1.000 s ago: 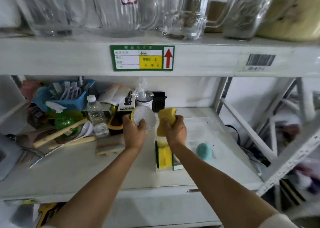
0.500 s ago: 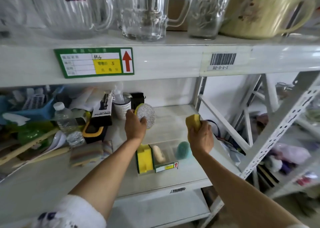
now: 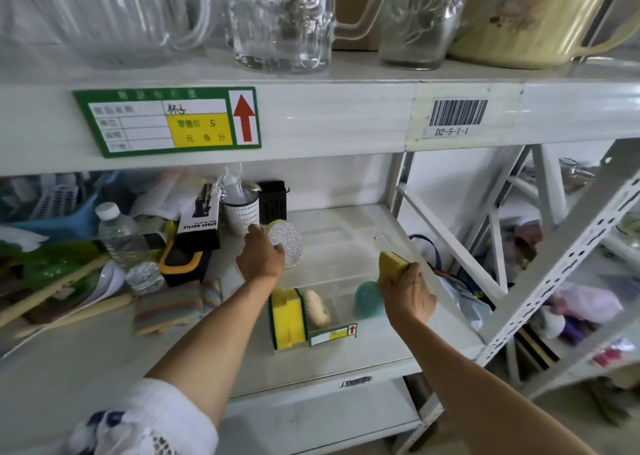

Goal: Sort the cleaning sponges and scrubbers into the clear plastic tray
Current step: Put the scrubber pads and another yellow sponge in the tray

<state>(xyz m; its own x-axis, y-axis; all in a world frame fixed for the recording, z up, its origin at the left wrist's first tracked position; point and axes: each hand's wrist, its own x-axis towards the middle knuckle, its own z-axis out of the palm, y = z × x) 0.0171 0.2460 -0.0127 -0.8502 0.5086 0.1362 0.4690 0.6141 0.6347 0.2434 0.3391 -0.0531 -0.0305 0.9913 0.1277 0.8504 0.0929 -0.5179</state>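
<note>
My left hand [image 3: 260,258] grips a round scrubber [image 3: 286,245] with a silver face and yellow rim, held over the left part of the clear plastic tray [image 3: 349,243] on the middle shelf. My right hand [image 3: 408,290] holds a yellow sponge [image 3: 392,264] with a dark backing above the tray's right side. At the tray's near end stand a yellow and green sponge [image 3: 287,317], a beige oval scrubber [image 3: 317,308] and a teal round scrubber [image 3: 367,298]. A small label [image 3: 333,334] sits on the tray's front wall.
Left of the tray lie a striped sponge stack [image 3: 175,305], a water bottle [image 3: 119,233], a spray bottle box [image 3: 201,219], wooden utensils [image 3: 52,295] and a blue basket [image 3: 59,208]. Glass mugs [image 3: 282,18] stand on the upper shelf. White rack posts [image 3: 568,260] rise at the right.
My right hand has carried the yellow sponge from beside the left hand out to the right and lowered it near the teal scrubber. The left hand stays over the tray with its scrubber.
</note>
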